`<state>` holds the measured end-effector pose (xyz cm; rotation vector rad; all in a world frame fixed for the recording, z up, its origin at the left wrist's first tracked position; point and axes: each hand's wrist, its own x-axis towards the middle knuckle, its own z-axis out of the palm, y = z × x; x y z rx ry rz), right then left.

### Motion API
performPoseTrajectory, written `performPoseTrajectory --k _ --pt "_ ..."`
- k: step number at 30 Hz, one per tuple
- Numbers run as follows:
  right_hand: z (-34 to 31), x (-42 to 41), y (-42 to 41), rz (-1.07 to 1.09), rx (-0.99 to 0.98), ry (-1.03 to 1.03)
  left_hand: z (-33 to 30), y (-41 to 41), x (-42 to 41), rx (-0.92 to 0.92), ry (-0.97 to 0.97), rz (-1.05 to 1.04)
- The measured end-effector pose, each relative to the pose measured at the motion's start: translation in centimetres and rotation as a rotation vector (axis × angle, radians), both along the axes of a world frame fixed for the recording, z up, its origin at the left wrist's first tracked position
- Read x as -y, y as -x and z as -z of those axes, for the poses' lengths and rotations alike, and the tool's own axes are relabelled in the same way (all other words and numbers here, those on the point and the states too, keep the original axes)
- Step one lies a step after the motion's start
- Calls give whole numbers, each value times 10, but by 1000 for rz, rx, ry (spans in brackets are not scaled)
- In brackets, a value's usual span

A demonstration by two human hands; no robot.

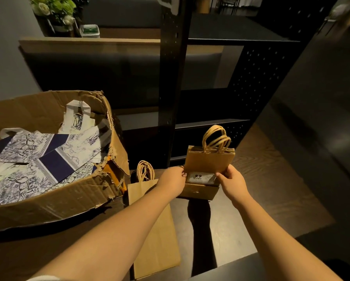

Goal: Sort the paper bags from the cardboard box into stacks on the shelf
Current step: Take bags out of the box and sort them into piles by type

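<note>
Two hands, one bundle: small kraft bags [208, 161] are held upright between left hand [173, 180] and right hand [230, 182], fingers curled round the lower side edges, handles up.
Step in hand: probably squaring the bundle before it gets stacked on the shelf [210, 122].
How it's done well: edges tapped flush, handles kept pointing one way, grip kept low on both sides so nothing fans out, honestly.
Bundle vs hands: pinched between them, just in front of the shelf's lower tier.
Other bags: printed blue-and-white ones [48, 155] left in the box [52, 201], well left of the hands; a bigger kraft bag [156, 236] lies flat under the left forearm.
</note>
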<state>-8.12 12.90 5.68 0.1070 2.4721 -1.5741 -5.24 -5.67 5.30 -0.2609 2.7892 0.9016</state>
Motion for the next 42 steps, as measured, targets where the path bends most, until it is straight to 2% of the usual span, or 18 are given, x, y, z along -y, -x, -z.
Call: performPoseTrajectory --k 4,10,21,31,35,42 --pt "-14 1 2 -41 -8 121 -17 -1 26 -26 -60 66" --pt "-20 25 1 -275 69 253 -22 -30 70 -17 -289 80" --pt "39 91 -34 -503 312 -82 26 -103 114 254 -461 -233" --pt "62 116 -45 -587 285 -427 43 -119 119 434 -410 -346" --pt "64 121 -50 -601 270 -482 45 -122 117 492 -404 -359" --pt "63 121 -54 -546 267 -487 44 -117 116 486 -409 -356"
